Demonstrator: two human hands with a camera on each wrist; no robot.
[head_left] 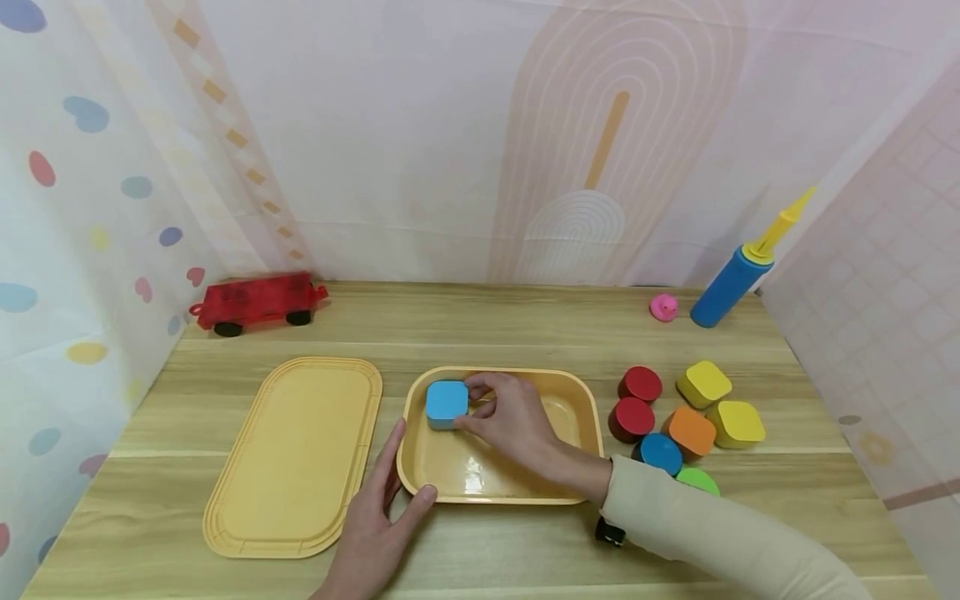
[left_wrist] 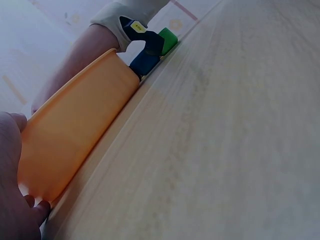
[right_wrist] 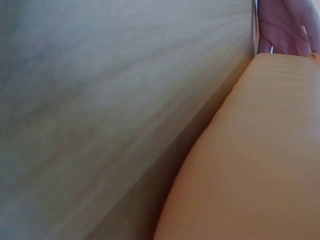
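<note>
In the head view, my right hand (head_left: 517, 421) reaches into a shallow yellow plastic box (head_left: 495, 498). Its thumb and fingers pinch the right side of a light blue, rounded-square block (head_left: 447, 400) at the box's left end. My left hand (head_left: 375, 517) rests against the near left corner of the box, thumb at the front wall and fingers along the left side. The left wrist view shows that hand (left_wrist: 15, 185) touching the box's outer wall (left_wrist: 80, 130). The right wrist view shows mostly the box wall (right_wrist: 250, 150); the block is hidden there.
A flat yellow lid (head_left: 296, 458) lies left of the box. To the right stand two red round blocks (head_left: 632, 419), two yellow blocks (head_left: 705, 383), and orange (head_left: 691, 432), blue (head_left: 660, 452) and green (head_left: 699, 479) ones. Behind are a red toy wagon (head_left: 258, 302), pink duck (head_left: 663, 307) and blue pump (head_left: 727, 287).
</note>
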